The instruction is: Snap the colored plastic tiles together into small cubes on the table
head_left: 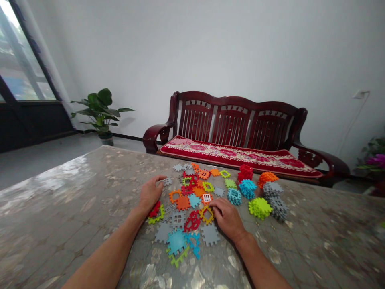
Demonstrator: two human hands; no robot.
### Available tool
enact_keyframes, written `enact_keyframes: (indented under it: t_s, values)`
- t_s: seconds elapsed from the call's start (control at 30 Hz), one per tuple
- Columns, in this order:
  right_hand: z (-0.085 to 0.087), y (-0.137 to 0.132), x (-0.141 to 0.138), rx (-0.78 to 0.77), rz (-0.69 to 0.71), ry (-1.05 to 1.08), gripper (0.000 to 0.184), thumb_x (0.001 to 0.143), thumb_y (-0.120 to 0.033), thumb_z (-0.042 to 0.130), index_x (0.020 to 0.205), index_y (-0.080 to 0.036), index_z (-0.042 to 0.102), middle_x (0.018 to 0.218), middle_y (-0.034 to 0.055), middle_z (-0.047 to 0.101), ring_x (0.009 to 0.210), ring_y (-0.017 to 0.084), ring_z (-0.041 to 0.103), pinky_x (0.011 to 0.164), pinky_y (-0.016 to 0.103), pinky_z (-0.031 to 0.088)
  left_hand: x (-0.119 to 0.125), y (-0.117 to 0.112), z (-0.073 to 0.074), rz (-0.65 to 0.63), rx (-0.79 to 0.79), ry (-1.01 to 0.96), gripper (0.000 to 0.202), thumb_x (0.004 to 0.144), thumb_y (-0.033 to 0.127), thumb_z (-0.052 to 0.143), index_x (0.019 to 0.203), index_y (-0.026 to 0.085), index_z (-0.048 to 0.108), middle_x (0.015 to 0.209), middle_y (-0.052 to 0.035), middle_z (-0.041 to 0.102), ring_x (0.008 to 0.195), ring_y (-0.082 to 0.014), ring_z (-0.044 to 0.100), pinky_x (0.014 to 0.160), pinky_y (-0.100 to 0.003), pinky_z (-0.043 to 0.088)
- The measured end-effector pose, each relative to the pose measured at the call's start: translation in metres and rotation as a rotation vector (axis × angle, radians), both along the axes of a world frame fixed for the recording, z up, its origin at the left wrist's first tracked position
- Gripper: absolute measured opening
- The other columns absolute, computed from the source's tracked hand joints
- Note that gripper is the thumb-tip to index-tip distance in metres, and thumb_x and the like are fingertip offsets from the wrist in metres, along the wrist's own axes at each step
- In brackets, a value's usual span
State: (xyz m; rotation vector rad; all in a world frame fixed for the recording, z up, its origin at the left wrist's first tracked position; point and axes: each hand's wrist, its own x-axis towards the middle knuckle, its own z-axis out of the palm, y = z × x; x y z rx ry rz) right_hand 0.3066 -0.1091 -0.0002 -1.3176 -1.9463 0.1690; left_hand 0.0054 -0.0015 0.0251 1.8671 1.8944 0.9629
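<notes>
My left hand is at the left edge of a loose spread of interlocking plastic tiles, its thumb and index finger closed at the edge of a small grey tile. My right hand rests at the right side of the spread with its fingers curled. Its fingertips meet the edge of a yellow frame tile, just below an orange tile with a white window; whatever is under the fingers is hidden. Between the hands lie a flat orange tile, a light blue tile and a red tile.
To the right stand sorted stacks: red, blue, orange, lime green and grey. Near me lie a large blue tile and grey tiles. A wooden bench stands beyond the table.
</notes>
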Motion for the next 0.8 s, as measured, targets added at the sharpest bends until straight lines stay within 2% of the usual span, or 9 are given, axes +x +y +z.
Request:
enact_keyframes:
  t_s: [0.07,0.17,0.27,0.33,0.47,0.6,0.7,0.8]
  values:
    - [0.000,0.000,0.000,0.013,-0.006,0.011,0.026,0.089,-0.011,0.048,0.097,-0.024,0.069,0.097,0.0047,0.072,0.095,0.021,0.064,0.087,0.037,0.051,-0.005,0.001,0.000,0.015,-0.024,0.066,0.038,0.088,0.026,0.048,0.119,0.022,0.068,0.126,-0.0075,0.070,0.117,-0.0257,0.063,0.104,-0.037,0.044]
    - [0.000,0.001,0.000,0.036,-0.047,0.019,0.028,0.089,-0.012,0.047,0.102,-0.024,0.069,0.106,0.0065,0.071,0.101,0.022,0.063,0.091,0.039,0.051,-0.009,0.005,-0.004,-0.049,-0.070,0.108,0.041,0.090,0.030,0.047,0.124,0.019,0.066,0.129,-0.0104,0.068,0.119,-0.0273,0.062,0.104,-0.038,0.043]
    - [0.000,0.002,0.000,0.042,-0.107,0.007,0.027,0.090,-0.015,0.049,0.105,-0.023,0.069,0.115,0.0081,0.069,0.108,0.023,0.062,0.096,0.042,0.049,-0.008,0.009,-0.008,-0.130,-0.074,0.074,0.042,0.089,0.033,0.046,0.123,0.019,0.068,0.129,-0.0097,0.068,0.120,-0.0264,0.061,0.106,-0.037,0.042]
    - [0.000,0.002,-0.001,0.021,-0.092,-0.010,0.026,0.091,-0.016,0.048,0.105,-0.023,0.069,0.116,0.0077,0.070,0.109,0.023,0.062,0.097,0.041,0.048,-0.006,0.011,-0.011,-0.179,-0.071,0.021,0.041,0.087,0.034,0.047,0.118,0.019,0.070,0.127,-0.0078,0.070,0.119,-0.0250,0.062,0.106,-0.036,0.042]
    - [0.003,0.000,-0.002,-0.028,-0.015,-0.050,0.025,0.094,-0.017,0.047,0.103,-0.024,0.069,0.108,0.0048,0.072,0.103,0.021,0.064,0.094,0.038,0.049,-0.004,0.013,-0.016,-0.251,-0.085,-0.153,0.038,0.083,0.040,0.050,0.105,0.021,0.074,0.113,-0.0058,0.076,0.108,-0.0242,0.067,0.101,-0.036,0.046]
    - [0.007,-0.002,-0.002,-0.026,-0.020,-0.062,0.023,0.095,-0.019,0.048,0.102,-0.025,0.069,0.098,0.0041,0.072,0.094,0.020,0.065,0.086,0.035,0.049,-0.006,0.016,-0.020,-0.230,-0.098,-0.465,0.052,0.079,0.058,0.054,0.102,0.016,0.072,0.093,-0.0086,0.078,0.091,-0.0252,0.071,0.092,-0.039,0.052]
    - [0.007,-0.003,-0.002,-0.002,-0.027,-0.064,0.023,0.095,-0.020,0.048,0.101,-0.025,0.069,0.094,0.0039,0.071,0.091,0.020,0.064,0.083,0.033,0.049,-0.010,0.017,-0.020,-0.187,-0.099,-0.648,0.061,0.072,0.067,0.059,0.100,0.014,0.070,0.091,-0.0095,0.078,0.085,-0.0240,0.073,0.090,-0.039,0.055]
    - [0.006,-0.002,-0.002,0.005,-0.024,-0.066,0.022,0.096,-0.021,0.047,0.100,-0.025,0.069,0.093,0.0039,0.071,0.090,0.020,0.064,0.083,0.033,0.050,-0.013,0.019,-0.019,-0.171,-0.098,-0.715,0.062,0.069,0.069,0.063,0.098,0.014,0.070,0.093,-0.0095,0.078,0.084,-0.0229,0.073,0.089,-0.039,0.056]
